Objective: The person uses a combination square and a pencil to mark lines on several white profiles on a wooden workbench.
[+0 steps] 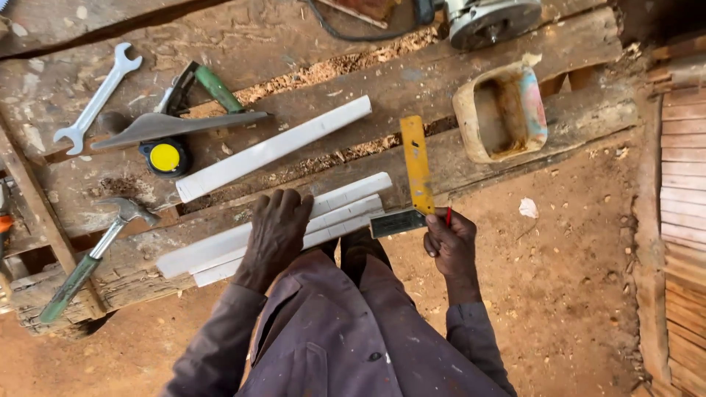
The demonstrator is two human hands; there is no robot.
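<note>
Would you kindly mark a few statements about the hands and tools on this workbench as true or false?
1. The left hand presses flat on the stacked white strips. True.
2. The right hand holds a hammer. False: it holds a yellow try square and a red pencil; the hammer lies untouched on the bench.
3. A spanner lies at the bench's far left. True.
4. All white strips are stacked together. False: one strip lies apart.
</note>
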